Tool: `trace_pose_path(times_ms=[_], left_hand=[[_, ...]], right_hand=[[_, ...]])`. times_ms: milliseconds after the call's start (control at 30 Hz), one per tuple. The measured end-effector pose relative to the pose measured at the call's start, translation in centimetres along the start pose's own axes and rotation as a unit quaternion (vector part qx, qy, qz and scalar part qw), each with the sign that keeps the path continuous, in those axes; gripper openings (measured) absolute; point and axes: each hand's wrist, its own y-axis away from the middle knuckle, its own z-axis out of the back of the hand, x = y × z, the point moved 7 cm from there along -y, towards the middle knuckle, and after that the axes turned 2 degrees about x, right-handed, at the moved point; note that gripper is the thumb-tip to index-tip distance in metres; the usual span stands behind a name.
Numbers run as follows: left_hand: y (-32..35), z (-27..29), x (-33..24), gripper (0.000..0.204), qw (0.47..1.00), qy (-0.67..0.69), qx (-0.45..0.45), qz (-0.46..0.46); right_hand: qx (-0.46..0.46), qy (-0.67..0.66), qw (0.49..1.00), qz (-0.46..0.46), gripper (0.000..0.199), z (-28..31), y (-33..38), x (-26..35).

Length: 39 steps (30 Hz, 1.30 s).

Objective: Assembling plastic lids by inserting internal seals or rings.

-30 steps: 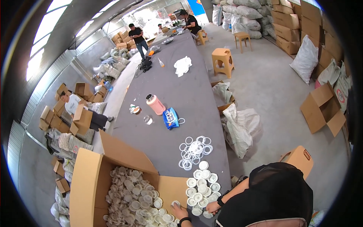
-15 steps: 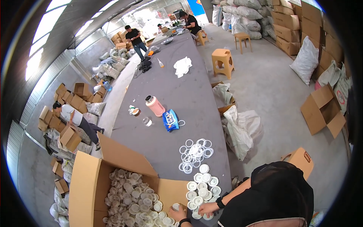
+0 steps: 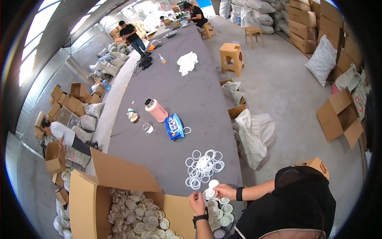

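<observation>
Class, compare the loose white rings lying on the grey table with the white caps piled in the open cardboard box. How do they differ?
The rings are thin open hoops with the table showing through; the caps are solid and fuller. The rings lie flat in a small overlapping cluster; the caps are heaped in far greater number inside the box. Both are round and whitish.

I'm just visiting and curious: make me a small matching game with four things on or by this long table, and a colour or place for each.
Things:
1. bottle
2. packet
3. loose rings
4. stool

Descriptions:
A. blue, lying flat on the table
B. tan, standing on the floor beside the table
C. pink, lying on its side
D. white, scattered just beyond the person's hands

Pairs: 1-C, 2-A, 3-D, 4-B
</observation>
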Motion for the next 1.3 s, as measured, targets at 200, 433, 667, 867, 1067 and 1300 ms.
trace_pose_path(times_ms=[200, 433, 667, 867, 1067, 1300], left_hand=[[-8.6, -3.9, 1.4, 0.032, 0.938, -0.33, -0.078, -0.07], [-9.5, -4.9, 1.2, 0.014, 0.963, -0.263, -0.037, -0.034], [-6.6, -2.0, -3.0, 0.009, 0.979, -0.144, -0.127, -0.068], [-1.6, -1.5, -4.8, 0.009, 0.994, 0.077, -0.081, -0.008], [4.4, 0.1, -8.4, 0.014, 0.988, -0.047, -0.105, -0.106], [11.4, 3.7, -9.5, 0.013, 0.967, -0.087, -0.19, -0.148]], right_hand=[[0.007, 0.027, 0.999, 0.025, 0.022, 2.4, 0.0, 3.7], [0.014, -0.068, 0.997, 0.019, 0.02, 5.5, -0.7, 5.1], [0.013, -0.062, 0.998, 0.0, 0.022, 3.1, -1.9, 5.7], [0.047, -0.041, 0.998, -0.013, 0.023, -0.5, -1.6, 3.5], [0.087, 0.041, 0.995, 0.021, 0.025, -4.1, 1.9, 3.1], [0.164, 0.109, 0.98, -0.014, 0.029, -8.0, 6.0, -0.1]])
